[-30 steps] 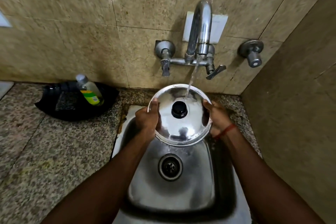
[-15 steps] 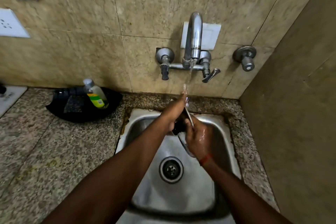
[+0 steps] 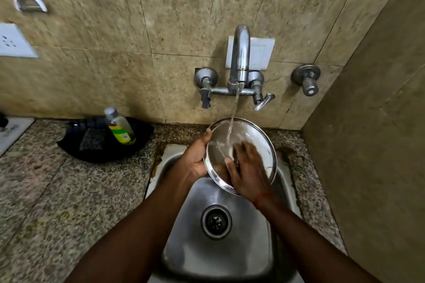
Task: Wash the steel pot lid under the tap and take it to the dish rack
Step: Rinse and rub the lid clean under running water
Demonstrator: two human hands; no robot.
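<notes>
The round steel pot lid [image 3: 255, 138] is held over the sink [image 3: 220, 248] with its hollow underside facing me, its black knob hidden behind it. Water runs from the wall tap [image 3: 240, 57] onto the inner face. My left hand [image 3: 195, 158] grips the lid's left rim from behind, thumb over the edge. My right hand [image 3: 249, 169] lies flat with fingers spread on the wet inner surface. No dish rack is in sight.
A dish soap bottle [image 3: 119, 127] leans in a black tray [image 3: 101, 142] on the granite counter [image 3: 57, 202] left of the sink. A tiled side wall [image 3: 372, 145] stands close on the right. The drain [image 3: 216, 221] sits in the sink's middle.
The lid was knob-side up, then turned on edge, and now shows its underside. My right hand moved from the rim onto the inner face.
</notes>
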